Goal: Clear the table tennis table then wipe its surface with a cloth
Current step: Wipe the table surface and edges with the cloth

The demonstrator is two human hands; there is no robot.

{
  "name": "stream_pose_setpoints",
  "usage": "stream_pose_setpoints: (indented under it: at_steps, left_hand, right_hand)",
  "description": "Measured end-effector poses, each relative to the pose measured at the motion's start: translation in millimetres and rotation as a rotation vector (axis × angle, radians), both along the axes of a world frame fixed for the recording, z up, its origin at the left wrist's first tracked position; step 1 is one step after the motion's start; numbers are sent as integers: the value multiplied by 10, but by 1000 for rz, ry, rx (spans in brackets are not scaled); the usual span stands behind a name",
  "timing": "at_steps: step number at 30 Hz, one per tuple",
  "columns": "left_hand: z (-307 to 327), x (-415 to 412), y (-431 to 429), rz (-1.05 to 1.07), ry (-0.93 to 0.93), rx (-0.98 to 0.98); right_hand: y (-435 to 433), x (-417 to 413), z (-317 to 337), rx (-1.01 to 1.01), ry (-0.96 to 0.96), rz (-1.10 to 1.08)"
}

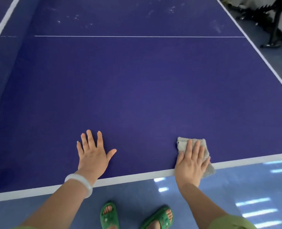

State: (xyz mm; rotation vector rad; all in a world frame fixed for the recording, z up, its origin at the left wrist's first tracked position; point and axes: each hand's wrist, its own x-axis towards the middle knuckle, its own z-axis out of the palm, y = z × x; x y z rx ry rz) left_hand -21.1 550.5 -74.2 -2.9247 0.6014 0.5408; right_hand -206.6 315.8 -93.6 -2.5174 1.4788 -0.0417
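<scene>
Green sandals (109,215) on floor, nearest. Left hand (92,154): flat, fingers spread, palm on counter (137,80) just inside its near edge. Right hand (190,164): fingers straight, pressing grey cloth (183,142) onto counter edge; cloth corner overhangs to its right. Pale smudges (76,17) far beyond left hand.

There is one dark blue table tennis table (145,88), one folded grey terry cloth (181,143), two bare hands, the left hand (93,154) and the right hand (191,161), one pale white bangle (81,182), two green slide sandals (109,215) and one black metal machine frame (275,22).
</scene>
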Motion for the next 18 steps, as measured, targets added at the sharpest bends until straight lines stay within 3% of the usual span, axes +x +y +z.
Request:
stream_pose_setpoints:
  at_steps: [4, 8, 11, 18]
  left_hand:
    - [157, -256, -636, -239, -142, -194]
    - [133, -528, -1531, -267, -24, -305]
    - [55, -675, -1946, -258, 67, -283]
    - [-171, -751, -2039, -265, 58, -135]
  right_hand:
    - [5, -45, -3, -18, 55, 193]
    - [-247, -180, -22, -43, 74, 382]
    - [-659, -416, -39, -57, 92, 529]
    - [-1795, -970, -51, 27, 31, -53]
